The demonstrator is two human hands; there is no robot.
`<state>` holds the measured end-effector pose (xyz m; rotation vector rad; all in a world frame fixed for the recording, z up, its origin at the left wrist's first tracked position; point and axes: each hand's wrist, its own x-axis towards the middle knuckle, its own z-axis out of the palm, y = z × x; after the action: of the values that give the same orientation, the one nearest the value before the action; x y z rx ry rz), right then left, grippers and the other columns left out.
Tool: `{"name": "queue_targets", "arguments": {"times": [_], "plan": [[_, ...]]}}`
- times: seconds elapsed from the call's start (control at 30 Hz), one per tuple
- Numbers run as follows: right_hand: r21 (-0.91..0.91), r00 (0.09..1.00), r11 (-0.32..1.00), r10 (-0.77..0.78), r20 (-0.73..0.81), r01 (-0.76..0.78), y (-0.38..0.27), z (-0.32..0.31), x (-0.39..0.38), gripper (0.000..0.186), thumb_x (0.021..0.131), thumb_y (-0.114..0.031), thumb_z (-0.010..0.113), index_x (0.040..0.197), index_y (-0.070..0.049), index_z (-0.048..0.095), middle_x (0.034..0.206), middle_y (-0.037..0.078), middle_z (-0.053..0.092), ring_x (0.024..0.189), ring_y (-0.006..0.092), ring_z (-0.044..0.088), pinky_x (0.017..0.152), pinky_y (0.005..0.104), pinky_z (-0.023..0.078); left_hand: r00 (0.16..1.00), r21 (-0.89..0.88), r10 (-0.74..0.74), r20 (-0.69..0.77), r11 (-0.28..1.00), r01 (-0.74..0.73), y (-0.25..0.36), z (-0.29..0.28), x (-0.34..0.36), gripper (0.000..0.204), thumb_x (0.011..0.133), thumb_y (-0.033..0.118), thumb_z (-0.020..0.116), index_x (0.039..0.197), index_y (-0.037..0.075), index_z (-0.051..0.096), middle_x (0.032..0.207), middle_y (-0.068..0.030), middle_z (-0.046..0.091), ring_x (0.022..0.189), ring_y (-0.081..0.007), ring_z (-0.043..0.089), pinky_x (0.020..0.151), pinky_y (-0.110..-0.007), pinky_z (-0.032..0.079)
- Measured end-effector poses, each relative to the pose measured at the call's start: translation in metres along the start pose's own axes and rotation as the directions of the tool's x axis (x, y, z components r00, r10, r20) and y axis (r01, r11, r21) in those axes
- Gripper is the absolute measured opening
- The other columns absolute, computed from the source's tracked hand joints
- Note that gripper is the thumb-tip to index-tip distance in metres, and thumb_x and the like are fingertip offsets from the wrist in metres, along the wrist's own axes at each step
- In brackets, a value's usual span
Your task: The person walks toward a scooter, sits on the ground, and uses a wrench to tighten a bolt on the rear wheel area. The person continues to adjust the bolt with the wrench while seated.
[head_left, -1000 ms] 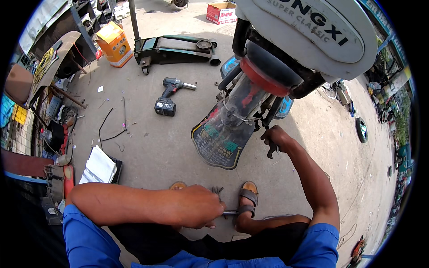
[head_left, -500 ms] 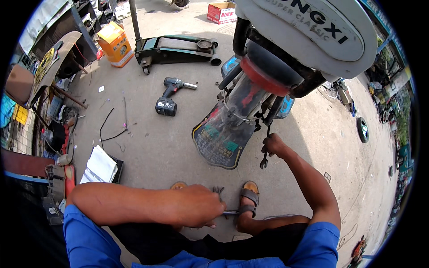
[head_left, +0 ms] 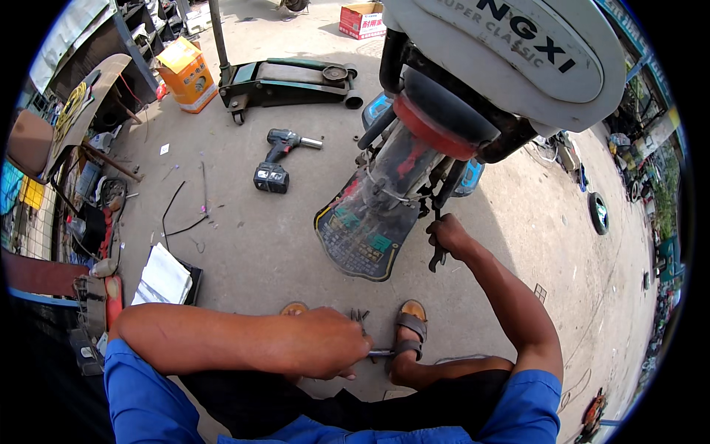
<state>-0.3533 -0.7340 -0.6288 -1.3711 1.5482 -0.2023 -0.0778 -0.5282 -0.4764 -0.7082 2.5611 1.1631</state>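
Observation:
My right hand point(head_left: 449, 235) is closed round a dark open-ended wrench point(head_left: 435, 260). One jaw points down below my fist, and the upper end reaches the metal parts beside the clear, scuffed mudguard point(head_left: 360, 244) of a scooter-like vehicle point(head_left: 510, 55) with a white rear box. My fingers hide the wrench's middle. Low in front of my body, my left hand point(head_left: 329, 344) is curled into a fist with its back up. A short silver bar point(head_left: 381, 353) shows at its right side; whether the fist grips it is hidden. Small grey metal prongs point(head_left: 359, 316) show just beyond the knuckles.
A cordless impact wrench point(head_left: 276, 161) lies on the concrete, left of the mudguard. Behind it stand a green floor jack point(head_left: 292, 81) and an orange carton point(head_left: 186, 74). Papers point(head_left: 164, 275) and black cable pieces point(head_left: 174, 207) lie at left. My sandalled foot point(head_left: 410, 325) is near the bar.
My right hand has shifted slightly up and left along with the wrench, whose lower jaw is now nearer my fist. My left hand stays in place.

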Motion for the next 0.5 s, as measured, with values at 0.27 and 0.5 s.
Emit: {"name": "queue_targets", "arguments": {"times": [0.27,0.5], "plan": [[-0.65,0.963,0.715,-0.135,0.233,0.258,0.068,0.0,0.042,0.026,0.087,-0.015,0.053,0.079,0.009,0.061,0.072,0.017,0.068,0.062,0.0311,0.068,0.047,0.0399,0.055,1.0,0.009,0.001,0.015,1.0,-0.001,0.004,-0.003,0.005,0.047,0.081,0.032,0.068,0.108,-0.003,0.053,0.085,-0.0199,0.061,0.083,-0.0383,0.063,0.068,-0.048,0.05],[-0.06,1.0,0.998,0.006,0.0,-0.006,0.036,-0.013,0.002,0.025,0.084,-0.013,0.051,0.075,0.009,0.059,0.061,0.014,0.062,0.048,0.0249,0.059,0.042,0.0379,0.048,1.0,0.0,0.02,0.002,1.0,-0.02,0.002,-0.001,0.0,0.046,0.082,0.032,0.068,0.107,-0.004,0.053,0.085,-0.0206,0.06,0.084,-0.0389,0.062,0.068,-0.047,0.051]]}}
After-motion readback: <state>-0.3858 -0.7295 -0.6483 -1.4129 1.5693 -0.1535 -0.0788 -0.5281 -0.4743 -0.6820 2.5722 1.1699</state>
